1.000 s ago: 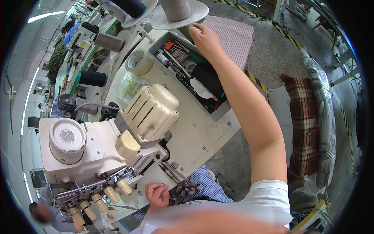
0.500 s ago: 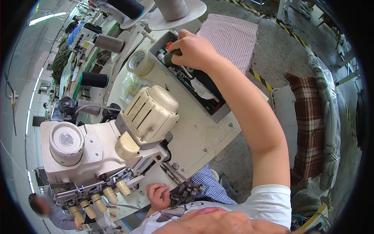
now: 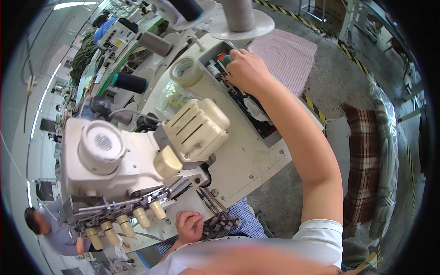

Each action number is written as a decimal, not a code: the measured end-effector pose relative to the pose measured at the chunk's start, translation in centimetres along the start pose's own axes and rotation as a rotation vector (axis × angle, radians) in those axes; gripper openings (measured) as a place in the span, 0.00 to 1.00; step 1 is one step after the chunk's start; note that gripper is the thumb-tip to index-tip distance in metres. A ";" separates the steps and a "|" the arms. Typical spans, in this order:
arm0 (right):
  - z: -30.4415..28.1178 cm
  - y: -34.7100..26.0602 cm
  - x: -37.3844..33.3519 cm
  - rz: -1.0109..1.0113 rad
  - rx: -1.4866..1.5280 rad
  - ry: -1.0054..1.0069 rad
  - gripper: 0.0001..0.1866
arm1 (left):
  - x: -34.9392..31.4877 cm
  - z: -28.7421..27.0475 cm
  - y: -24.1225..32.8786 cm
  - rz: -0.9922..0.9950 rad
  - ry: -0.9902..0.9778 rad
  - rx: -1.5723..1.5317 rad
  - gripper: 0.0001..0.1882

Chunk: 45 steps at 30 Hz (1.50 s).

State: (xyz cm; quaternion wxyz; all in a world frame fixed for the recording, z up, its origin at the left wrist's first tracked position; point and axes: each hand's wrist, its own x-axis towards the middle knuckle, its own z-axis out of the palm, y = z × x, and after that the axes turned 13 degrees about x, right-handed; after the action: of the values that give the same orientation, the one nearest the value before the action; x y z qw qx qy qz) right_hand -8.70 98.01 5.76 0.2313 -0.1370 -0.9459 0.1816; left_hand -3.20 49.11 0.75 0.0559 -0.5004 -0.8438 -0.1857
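Right hand [image 3: 248,72] in the grey toolbox [image 3: 273,139], left hand [image 3: 189,227] half-curled; can't tell what either grip holds. Go fingertips-first.

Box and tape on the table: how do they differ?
The box is grey and angular; the tape is pale and round. The box is larger than the tape. The right hand is over the box, while the tape lies untouched. Both rest on the table.

A roll of clear tape [image 3: 185,72] sits on the bench [image 3: 240,158]. Just below the tape roll is a crumpled plastic bag [image 3: 174,98]; to its left, a black thread cone [image 3: 131,83]; above right, a grey thread cone [image 3: 239,17]; farther right, pink striped cloth [image 3: 293,57]; far lower right, brown plaid fabric [image 3: 363,160].
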 end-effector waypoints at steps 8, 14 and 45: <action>1.1 -0.5 -0.5 -0.176 0.063 -0.047 0.11 | 0.4 -0.8 0.3 0.008 0.013 -0.028 0.07; 2.4 -1.3 0.8 -0.145 -0.107 -0.037 0.09 | 0.3 -1.6 0.5 0.022 0.035 -0.039 0.09; 5.6 4.5 5.1 -0.049 -0.304 -0.232 0.17 | -2.1 0.4 -1.0 0.121 0.168 -0.145 0.07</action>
State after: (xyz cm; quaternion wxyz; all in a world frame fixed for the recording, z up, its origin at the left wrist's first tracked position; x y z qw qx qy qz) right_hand -15.01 102.18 1.27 0.1014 -0.1253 -0.9859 0.0455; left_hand -3.01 47.04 -0.49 0.1012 -0.5356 -0.7889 -0.2839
